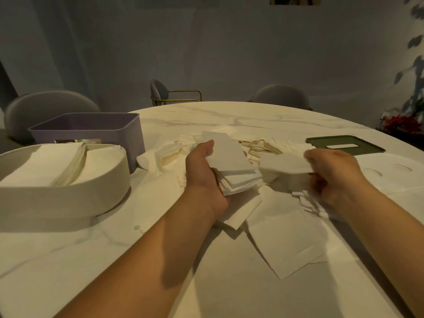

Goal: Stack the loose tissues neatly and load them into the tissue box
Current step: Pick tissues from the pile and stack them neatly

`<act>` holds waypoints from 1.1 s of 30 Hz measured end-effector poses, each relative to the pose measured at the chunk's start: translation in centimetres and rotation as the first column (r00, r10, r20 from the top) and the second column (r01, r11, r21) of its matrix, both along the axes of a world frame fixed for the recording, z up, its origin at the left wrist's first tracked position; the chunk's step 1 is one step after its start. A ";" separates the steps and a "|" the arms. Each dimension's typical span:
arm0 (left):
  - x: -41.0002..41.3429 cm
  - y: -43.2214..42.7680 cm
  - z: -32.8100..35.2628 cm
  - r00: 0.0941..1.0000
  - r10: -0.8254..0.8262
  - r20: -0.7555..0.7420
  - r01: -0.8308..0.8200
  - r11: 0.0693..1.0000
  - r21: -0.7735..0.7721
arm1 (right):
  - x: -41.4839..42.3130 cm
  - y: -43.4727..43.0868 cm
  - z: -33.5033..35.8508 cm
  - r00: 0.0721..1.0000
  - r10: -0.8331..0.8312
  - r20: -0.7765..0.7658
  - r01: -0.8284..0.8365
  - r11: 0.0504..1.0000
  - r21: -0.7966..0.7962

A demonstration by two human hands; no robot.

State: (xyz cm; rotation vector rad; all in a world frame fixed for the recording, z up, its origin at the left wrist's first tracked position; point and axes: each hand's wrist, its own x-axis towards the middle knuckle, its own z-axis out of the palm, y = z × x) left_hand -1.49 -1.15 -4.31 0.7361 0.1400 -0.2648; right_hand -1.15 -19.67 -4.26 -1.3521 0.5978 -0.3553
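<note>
Dim, warm light. Plain grey-blue wall [229,53] behind, bottom edge of a picture [294,0] at the top. Round white marble table [206,115], grey veins. 3 grey round-back chairs on the far side: left chair [50,106], middle chair [160,90] with brass frame, right chair [281,96]. Leafy plant [415,65] and red flowers [399,121] far right.
</note>
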 end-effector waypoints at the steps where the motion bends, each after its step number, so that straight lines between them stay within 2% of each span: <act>1: 0.0 0.0 0.1 1.000 0.021 0.006 -0.021 1.000 -0.001 | -0.1 -0.1 0.2 0.999 -0.033 -0.016 0.034 0.995 0.096; 4: -0.1 0.0 0.2 0.998 0.057 0.016 -0.057 0.998 -0.007 | -0.5 -0.2 0.9 0.998 -0.043 0.037 0.029 0.950 0.310; 6: -0.2 -0.1 0.2 0.999 0.045 0.023 -0.045 0.999 -0.008 | -0.6 -0.1 1.1 0.994 -0.015 0.109 -0.019 0.952 0.305; 8: -0.2 -0.3 0.0 1.000 0.004 0.031 -0.004 1.000 0.000 | -0.8 0.5 1.1 0.987 0.040 0.156 -0.053 0.995 0.084; 10: -0.3 -0.7 -0.1 0.998 -0.050 0.038 0.050 0.999 0.008 | -1.0 1.7 0.9 0.950 0.128 0.285 -0.088 0.985 -0.149; 12: -0.4 -1.0 -0.2 0.994 -0.091 0.058 0.090 0.996 0.009 | -1.4 3.0 0.4 0.869 0.260 0.420 -0.099 0.925 -0.367; 13: -0.5 -1.2 -0.4 0.992 -0.107 0.067 0.106 0.994 0.014 | -1.6 3.6 0.1 0.835 0.334 0.437 -0.077 0.858 -0.508; 15: -0.7 -1.6 -0.7 0.986 -0.145 0.079 0.143 0.989 0.030 | -1.7 4.4 -0.6 0.764 0.479 0.431 -0.074 0.730 -0.679; 17: -0.9 -1.8 -0.9 0.982 -0.174 0.078 0.173 0.985 0.028 | -1.7 4.9 -1.1 0.687 0.598 0.413 -0.119 0.653 -0.748; 19: -1.0 -1.8 -0.8 0.983 -0.165 0.080 0.166 0.986 -0.003 | -1.7 5.0 -1.2 0.654 0.659 0.372 -0.148 0.593 -0.791; 23: -1.5 -1.7 -0.4 0.989 -0.130 0.072 0.132 0.991 -0.036 | -2.1 4.7 -0.6 0.666 0.693 0.276 -0.236 0.547 -0.803; 28: -1.8 -1.7 -0.5 0.999 -0.037 0.004 0.037 0.999 -0.034 | -2.6 5.0 -0.9 0.629 0.762 0.154 -0.304 0.423 -0.853; 33: -2.7 -1.7 0.1 1.000 -0.009 -0.023 0.008 0.998 -0.063 | -3.7 5.5 -0.9 0.661 0.735 0.154 -0.295 0.443 -0.847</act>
